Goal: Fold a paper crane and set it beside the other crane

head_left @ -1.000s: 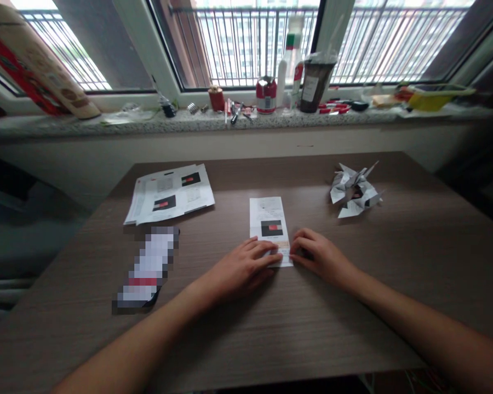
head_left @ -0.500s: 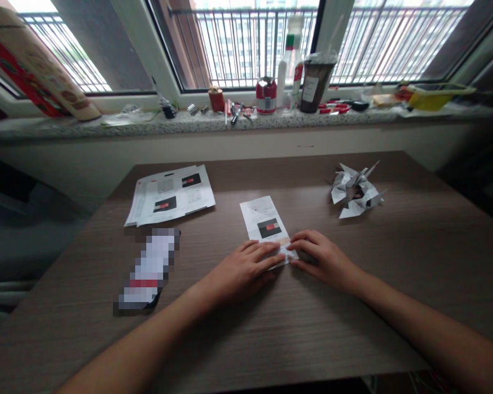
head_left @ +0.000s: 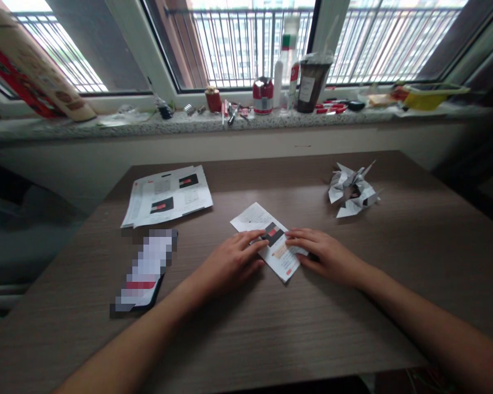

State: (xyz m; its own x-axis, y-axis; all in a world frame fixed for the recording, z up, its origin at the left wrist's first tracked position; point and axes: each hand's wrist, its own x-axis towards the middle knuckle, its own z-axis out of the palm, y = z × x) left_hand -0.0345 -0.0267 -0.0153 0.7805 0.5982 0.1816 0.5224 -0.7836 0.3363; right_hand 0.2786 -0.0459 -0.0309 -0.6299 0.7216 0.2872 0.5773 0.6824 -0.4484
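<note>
A narrow printed sheet of paper (head_left: 277, 264) lies slantwise on the table between my hands, its far end pointing left. It carries a dark picture with a red patch and some orange print. My left hand (head_left: 239, 256) rests on its left edge, fingers stretched out near the picture. On the opposite edge lies my right hand (head_left: 322, 251), fingers extended and touching the paper. Neither hand grips it. Beyond my right hand stand folded paper pieces (head_left: 354, 189), spiky and bird-like, grouped close together.
Printed sheets (head_left: 168, 197) lie stacked at the table's back left. A phone (head_left: 148, 268) with a blurred screen is left of my left forearm. Along the granite windowsill (head_left: 127, 128) stand a red can (head_left: 263, 96), a lidded cup (head_left: 311, 85) and small tools.
The paper has turned so its near end points further right and more of its lower print shows. My left hand has shifted left, off the paper's near end.
</note>
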